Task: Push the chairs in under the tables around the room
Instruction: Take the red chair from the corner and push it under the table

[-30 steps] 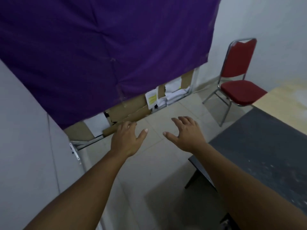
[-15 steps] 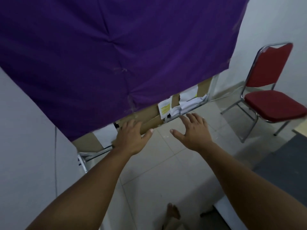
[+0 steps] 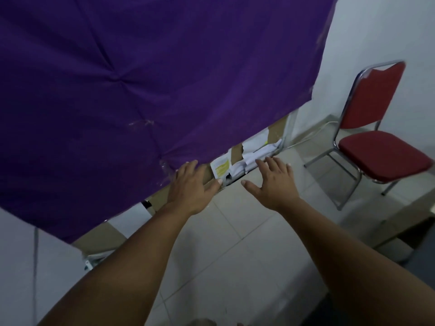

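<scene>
Hands, left hand (image 3: pixel 189 185) and right hand (image 3: pixel 274 182), fingers spread, holding nothing, above pale tiled floor (image 3: pixel 235 243). Red padded metal-framed chair (image 3: pixel 376 140) stands right, by white wall (image 3: pixel 367 31); purple cloth (image 3: pixel 141 78) hangs ahead.

Over the last second the head view has swung left and away from the tables. The dark tabletop and the pale wooden tabletop that filled the right side are gone from view; only a dark corner (image 3: pixel 423 245) remains at the right edge. The red chair (image 3: pixel 379 147) now appears at the far right rather than right of centre, its seat and legs fully visible. The purple cloth (image 3: pixel 141 90) covers more of the frame. Both arms have extended farther forward: the left hand (image 3: pixel 190 187) and right hand (image 3: pixel 275 182), fingers spread and holding nothing, now appear against the cardboard and papers (image 3: pixel 247 158) below the cloth edge.
</scene>
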Available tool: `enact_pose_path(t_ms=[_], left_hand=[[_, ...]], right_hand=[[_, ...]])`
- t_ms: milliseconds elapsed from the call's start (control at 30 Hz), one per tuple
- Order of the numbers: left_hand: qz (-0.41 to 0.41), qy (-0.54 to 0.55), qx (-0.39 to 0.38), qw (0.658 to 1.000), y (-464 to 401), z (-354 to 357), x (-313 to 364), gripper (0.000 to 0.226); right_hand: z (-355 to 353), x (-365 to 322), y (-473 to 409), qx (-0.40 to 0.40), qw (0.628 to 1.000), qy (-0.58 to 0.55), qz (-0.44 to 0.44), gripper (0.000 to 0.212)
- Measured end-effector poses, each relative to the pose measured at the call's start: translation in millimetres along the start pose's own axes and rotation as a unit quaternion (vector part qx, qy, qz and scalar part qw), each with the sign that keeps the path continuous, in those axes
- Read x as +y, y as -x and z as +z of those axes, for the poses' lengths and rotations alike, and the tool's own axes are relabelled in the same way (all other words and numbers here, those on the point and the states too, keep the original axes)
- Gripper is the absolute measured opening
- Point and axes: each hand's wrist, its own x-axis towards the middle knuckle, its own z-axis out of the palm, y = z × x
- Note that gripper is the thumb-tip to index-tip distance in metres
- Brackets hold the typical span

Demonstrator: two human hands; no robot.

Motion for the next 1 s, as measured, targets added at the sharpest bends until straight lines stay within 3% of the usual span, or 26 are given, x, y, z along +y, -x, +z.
enact_pose_path(t_ms=[467,633,1000], left_hand=[[0.088,0.035,-0.034,0.995,-225,26,-9,0.076],[0.147,0.020,-0.053,0.988,-300,22,-2,0.071],[0.216,0.020,-0.099,0.971,-426,60,42,0.083]], right_hand=[[20,40,-164,0.027,0.994,0.024,0.104,0.089],[14,50,-213,0.038,0.987,0.026,0.156,0.087],[20,113,-292,0.038,0.971,0.043,0.231,0.099]])
